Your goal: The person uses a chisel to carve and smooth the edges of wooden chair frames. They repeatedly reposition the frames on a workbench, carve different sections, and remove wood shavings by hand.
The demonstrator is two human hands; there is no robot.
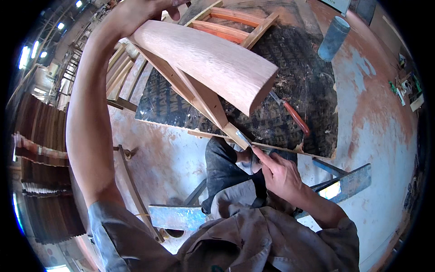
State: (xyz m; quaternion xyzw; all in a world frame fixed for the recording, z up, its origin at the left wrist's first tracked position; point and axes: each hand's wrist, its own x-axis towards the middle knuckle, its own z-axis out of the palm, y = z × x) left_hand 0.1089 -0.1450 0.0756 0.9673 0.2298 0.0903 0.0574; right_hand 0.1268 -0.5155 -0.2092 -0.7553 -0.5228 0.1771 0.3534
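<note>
A pale wooden chair frame [199,56], with a broad curved board and slim angled legs, slants across the middle. At its far upper end my left hand [152,9] grips it, partly cut off by the picture's top edge. Close to my body, my right hand [281,174] is closed round a chisel, its index finger stretched along the tool. The flat metal chisel blade [244,138] lies against the near end of a leg [234,133]; my fingers hide its handle. Another chisel with a red-brown handle [297,119] lies on the dark board, right of the frame.
Beneath the work is a dark, worn plywood board [312,90]. A grey-blue cylinder [334,38] stands at its far right corner. An orange-toned wooden frame [231,25] lies at the back. Stacked brown pieces [45,177] stand far left; a blue-painted trestle part [176,216] is below.
</note>
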